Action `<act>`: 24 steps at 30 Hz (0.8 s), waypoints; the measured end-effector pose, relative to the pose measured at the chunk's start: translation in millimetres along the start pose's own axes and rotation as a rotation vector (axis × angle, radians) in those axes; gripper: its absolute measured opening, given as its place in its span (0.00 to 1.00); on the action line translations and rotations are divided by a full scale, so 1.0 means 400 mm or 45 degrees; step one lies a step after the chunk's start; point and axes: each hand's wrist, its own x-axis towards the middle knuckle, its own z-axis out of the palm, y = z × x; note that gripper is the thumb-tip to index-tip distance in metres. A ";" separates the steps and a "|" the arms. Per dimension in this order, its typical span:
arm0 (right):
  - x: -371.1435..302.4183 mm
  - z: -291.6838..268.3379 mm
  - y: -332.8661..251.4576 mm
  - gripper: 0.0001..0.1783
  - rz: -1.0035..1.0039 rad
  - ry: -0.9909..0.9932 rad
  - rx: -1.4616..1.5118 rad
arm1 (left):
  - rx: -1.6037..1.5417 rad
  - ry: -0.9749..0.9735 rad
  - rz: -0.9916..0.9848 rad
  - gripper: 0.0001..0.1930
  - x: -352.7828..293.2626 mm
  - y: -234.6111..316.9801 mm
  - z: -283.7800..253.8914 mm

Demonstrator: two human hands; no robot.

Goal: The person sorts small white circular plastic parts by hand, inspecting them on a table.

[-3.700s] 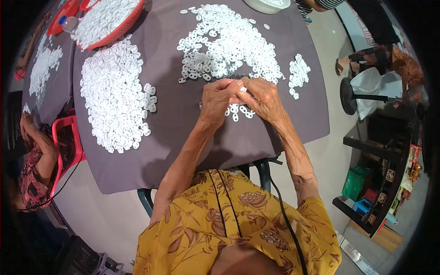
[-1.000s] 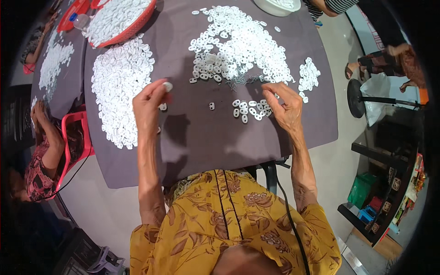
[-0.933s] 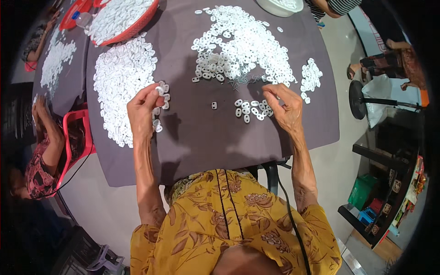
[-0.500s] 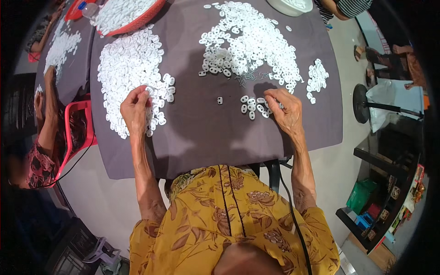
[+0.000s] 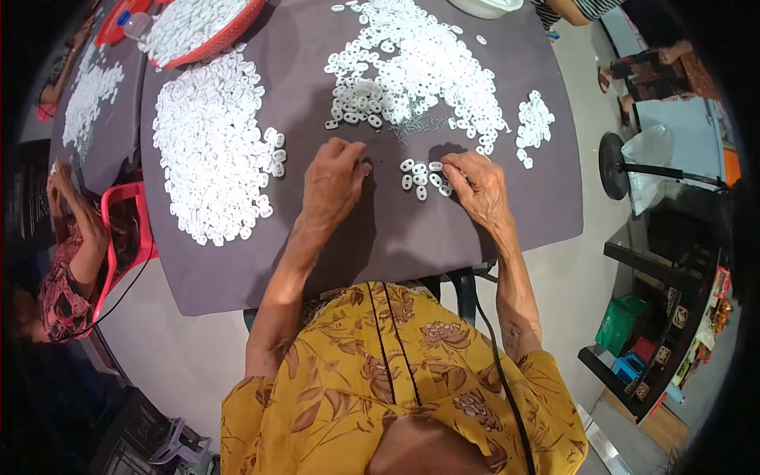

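Observation:
My left hand (image 5: 334,184) is over the middle of the table with its fingers curled; whatever lies in or under its fingertips is hidden. At the right, my right hand (image 5: 478,188) has thumb and forefinger drawn together. Its fingertips are beside a small cluster of white oval pieces with dark holes (image 5: 420,180), and I cannot make out what they pinch. Beyond both hands spreads a loose heap of such white pieces (image 5: 431,67). Thin grey pins (image 5: 412,123) lie at its near edge. A dense pile of white pieces (image 5: 207,150) covers the table's left part.
A red basket (image 5: 229,41) full of white pieces stands far left, and a white bowl (image 5: 487,8) at the far edge. A small pile (image 5: 535,123) lies right. Left, another person sits on a red chair (image 5: 127,214). A black cable (image 5: 503,348) crosses my shirt.
My left hand has moved right from the left pile to the middle, where a lone white piece lay; that piece is now out of sight. My right hand stays by its cluster.

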 end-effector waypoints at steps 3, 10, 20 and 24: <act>-0.003 -0.002 0.014 0.07 0.035 -0.015 -0.024 | 0.146 -0.042 0.085 0.13 -0.010 0.004 0.023; 0.028 0.003 0.042 0.07 0.133 0.165 -0.061 | 0.176 0.047 0.038 0.11 -0.023 0.009 0.034; 0.147 0.088 0.077 0.08 -0.197 0.027 -0.526 | 0.103 0.054 0.087 0.06 -0.022 -0.001 0.043; 0.151 0.091 0.086 0.05 -0.252 0.010 -0.535 | -0.321 0.021 -0.155 0.06 -0.005 0.014 0.032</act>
